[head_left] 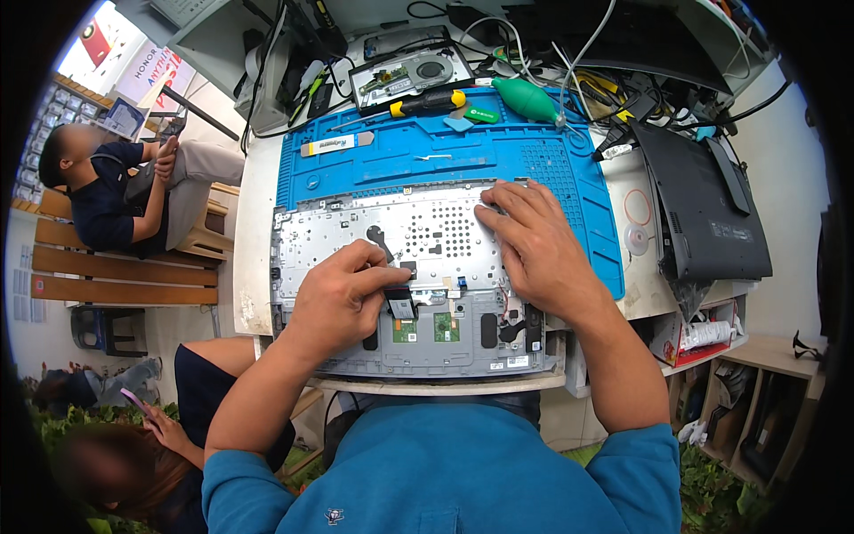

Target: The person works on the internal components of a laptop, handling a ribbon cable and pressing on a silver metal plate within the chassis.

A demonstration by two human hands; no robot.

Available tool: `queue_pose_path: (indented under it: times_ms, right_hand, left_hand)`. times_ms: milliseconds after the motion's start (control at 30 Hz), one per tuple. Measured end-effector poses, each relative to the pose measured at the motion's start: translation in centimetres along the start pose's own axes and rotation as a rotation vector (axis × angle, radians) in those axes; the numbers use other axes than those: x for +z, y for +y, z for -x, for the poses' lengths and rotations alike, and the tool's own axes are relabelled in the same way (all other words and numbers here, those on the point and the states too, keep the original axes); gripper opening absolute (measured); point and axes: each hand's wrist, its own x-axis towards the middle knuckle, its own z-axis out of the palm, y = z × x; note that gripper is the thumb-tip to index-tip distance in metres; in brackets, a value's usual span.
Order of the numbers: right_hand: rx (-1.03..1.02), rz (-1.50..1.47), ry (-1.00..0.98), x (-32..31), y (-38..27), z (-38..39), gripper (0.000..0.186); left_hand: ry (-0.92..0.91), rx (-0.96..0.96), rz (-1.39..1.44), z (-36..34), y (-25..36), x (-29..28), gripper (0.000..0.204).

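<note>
One laptop chassis (pixel 418 267), two green boards (pixel 406 329), one screwdriver (pixel 427 102).

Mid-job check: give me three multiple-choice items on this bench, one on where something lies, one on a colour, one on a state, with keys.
1. Where does the right hand rest?
A. on the upper right of the laptop chassis
B. on the screwdriver
C. on the black cover at the right

2. What colour is the work mat under the chassis?
A. grey
B. blue
C. red

3. What is the left hand doing?
A. lying flat and open
B. hanging off the table
C. pinching a small black part at the chassis middle

Answers: 1 A, its fingers lie spread on the metal frame. 2 B, blue shows all round the chassis. 3 C, thumb and forefinger close on the part.
</note>
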Motion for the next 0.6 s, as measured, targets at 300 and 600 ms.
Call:
queue_pose_path:
  times_ms: [300,600]
  right_hand:
    - [-0.005,-0.005,0.004,-0.05,0.08,0.00,0.045]
    - [-0.003,-0.006,0.023,0.24,0.12,0.11,0.045]
  left_hand:
    - [-0.035,-0.079,0.073,-0.34,0.10,-0.26,0.047]
    - [0.048,0.035,-0.025,0.10,-0.03,0.27,0.047]
